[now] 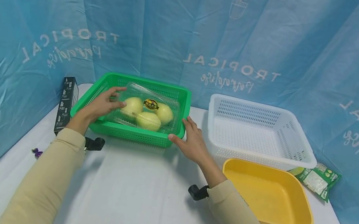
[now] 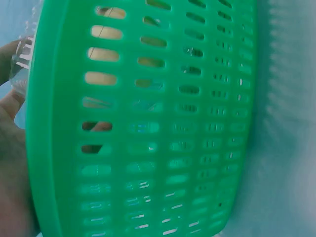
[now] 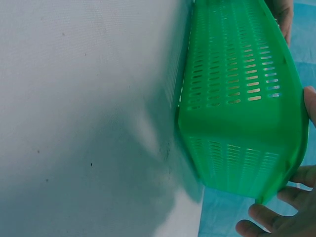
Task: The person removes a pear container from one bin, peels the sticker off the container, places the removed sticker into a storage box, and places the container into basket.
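Note:
A clear plastic clamshell box (image 1: 171, 124) with a black label and three pale yellow-green round fruits (image 1: 148, 121) sits tilted in the green basket (image 1: 133, 134). My left hand (image 1: 101, 106) grips the box's left end, finger and thumb apart along its edge. In the left wrist view the basket wall (image 2: 123, 116) hides most of that hand. My right hand (image 1: 192, 140) touches the basket's right rim near the front corner. Its fingers (image 3: 266, 217) are spread and fairly straight along the rim in the right wrist view.
A white basket (image 1: 257, 157) stands to the right, with a yellow tub (image 1: 265, 197) in front. Beside them lies a green packet (image 1: 319, 181). On the left are a black box (image 1: 65, 105) and a small purple item (image 1: 36, 152). A blue curtain (image 1: 168, 27) hangs behind the table.

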Action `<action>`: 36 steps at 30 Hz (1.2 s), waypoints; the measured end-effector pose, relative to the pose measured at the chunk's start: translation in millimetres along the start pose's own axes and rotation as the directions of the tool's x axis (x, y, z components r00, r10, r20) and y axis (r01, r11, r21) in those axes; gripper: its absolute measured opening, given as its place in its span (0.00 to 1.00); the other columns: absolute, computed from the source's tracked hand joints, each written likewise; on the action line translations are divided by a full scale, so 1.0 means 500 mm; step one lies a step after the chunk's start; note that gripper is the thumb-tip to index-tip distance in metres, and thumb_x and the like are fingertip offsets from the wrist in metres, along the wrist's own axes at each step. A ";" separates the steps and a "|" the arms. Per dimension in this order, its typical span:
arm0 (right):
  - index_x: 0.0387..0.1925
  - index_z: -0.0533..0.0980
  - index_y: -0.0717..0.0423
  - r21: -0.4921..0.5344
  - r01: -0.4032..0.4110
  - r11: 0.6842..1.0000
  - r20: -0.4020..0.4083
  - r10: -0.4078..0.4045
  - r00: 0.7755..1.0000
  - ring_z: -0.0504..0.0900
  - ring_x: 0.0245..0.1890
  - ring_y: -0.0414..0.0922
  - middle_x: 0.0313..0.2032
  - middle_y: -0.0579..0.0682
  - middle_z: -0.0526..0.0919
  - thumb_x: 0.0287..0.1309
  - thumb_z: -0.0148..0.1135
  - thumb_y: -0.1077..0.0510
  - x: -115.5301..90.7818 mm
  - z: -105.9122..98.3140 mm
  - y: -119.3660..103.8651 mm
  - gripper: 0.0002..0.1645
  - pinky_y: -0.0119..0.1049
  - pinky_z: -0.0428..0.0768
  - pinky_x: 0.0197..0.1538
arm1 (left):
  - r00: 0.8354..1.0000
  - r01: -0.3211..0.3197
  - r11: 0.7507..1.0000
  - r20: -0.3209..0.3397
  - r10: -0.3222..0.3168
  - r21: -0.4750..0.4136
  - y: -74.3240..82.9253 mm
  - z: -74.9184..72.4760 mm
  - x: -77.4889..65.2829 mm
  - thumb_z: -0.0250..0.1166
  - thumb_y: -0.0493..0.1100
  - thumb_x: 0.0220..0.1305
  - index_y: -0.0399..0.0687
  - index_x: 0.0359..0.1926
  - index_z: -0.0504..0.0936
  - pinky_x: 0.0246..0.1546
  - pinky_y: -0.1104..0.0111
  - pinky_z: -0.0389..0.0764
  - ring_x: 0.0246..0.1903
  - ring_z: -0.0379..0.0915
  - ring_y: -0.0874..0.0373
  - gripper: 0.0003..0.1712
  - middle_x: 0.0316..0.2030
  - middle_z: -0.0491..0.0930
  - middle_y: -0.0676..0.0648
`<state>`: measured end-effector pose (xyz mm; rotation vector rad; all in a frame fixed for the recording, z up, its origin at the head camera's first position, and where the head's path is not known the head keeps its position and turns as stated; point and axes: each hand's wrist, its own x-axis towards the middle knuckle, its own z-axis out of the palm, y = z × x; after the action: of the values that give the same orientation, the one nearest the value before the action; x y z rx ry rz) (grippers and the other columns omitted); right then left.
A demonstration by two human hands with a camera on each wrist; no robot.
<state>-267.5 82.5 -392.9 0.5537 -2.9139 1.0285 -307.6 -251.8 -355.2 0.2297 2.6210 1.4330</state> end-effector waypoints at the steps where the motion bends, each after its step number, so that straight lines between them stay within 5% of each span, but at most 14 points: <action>1: 0.73 0.51 0.50 0.000 0.003 1.000 -0.001 -0.003 1.000 0.55 0.70 0.60 0.75 0.49 0.45 0.58 0.54 0.32 0.000 0.000 0.000 0.49 0.56 0.63 0.66 | 1.000 -0.003 1.000 -0.003 0.003 -0.011 0.002 0.001 -0.001 0.56 0.50 0.68 0.62 0.74 0.44 0.64 0.37 0.52 0.72 0.37 0.34 0.41 0.74 0.38 0.36; 7: 0.73 0.51 0.52 0.001 0.013 1.000 -0.003 -0.013 1.000 0.55 0.70 0.61 0.75 0.51 0.46 0.58 0.54 0.33 0.002 0.000 -0.002 0.49 0.56 0.63 0.66 | 1.000 -0.002 0.994 -0.012 0.001 -0.113 0.011 0.005 -0.004 0.55 0.47 0.69 0.59 0.74 0.44 0.66 0.38 0.51 0.73 0.32 0.36 0.40 0.74 0.35 0.38; 15: 0.72 0.51 0.52 0.004 0.015 1.000 -0.007 -0.015 1.000 0.56 0.69 0.61 0.74 0.51 0.46 0.58 0.54 0.33 0.001 0.000 -0.003 0.50 0.57 0.63 0.66 | 0.998 -0.047 0.987 -0.037 0.042 -0.151 0.016 0.013 -0.005 0.57 0.57 0.65 0.71 0.72 0.49 0.65 0.37 0.52 0.74 0.31 0.38 0.39 0.75 0.33 0.49; 23: 0.73 0.51 0.51 0.001 -0.003 1.000 0.003 0.003 1.000 0.56 0.70 0.60 0.75 0.49 0.46 0.58 0.54 0.32 0.000 -0.001 -0.002 0.49 0.56 0.63 0.67 | 0.999 -0.028 0.974 -0.030 0.022 -0.224 0.076 0.030 -0.033 0.56 0.50 0.68 0.64 0.73 0.50 0.61 0.33 0.55 0.73 0.34 0.36 0.37 0.75 0.31 0.49; 36: 0.73 0.51 0.51 0.001 -0.002 1.000 -0.003 0.002 1.000 0.56 0.69 0.60 0.75 0.49 0.46 0.58 0.54 0.32 0.001 0.001 0.001 0.50 0.56 0.63 0.66 | 0.983 -0.001 0.938 -0.170 -0.062 -0.346 0.048 0.052 0.009 0.58 0.43 0.66 0.68 0.71 0.56 0.61 0.37 0.61 0.71 0.48 0.40 0.36 0.75 0.37 0.52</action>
<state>-268.1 82.5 -393.3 0.5492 -2.9119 1.0302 -305.4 -216.7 -349.0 0.0187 2.4281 1.9496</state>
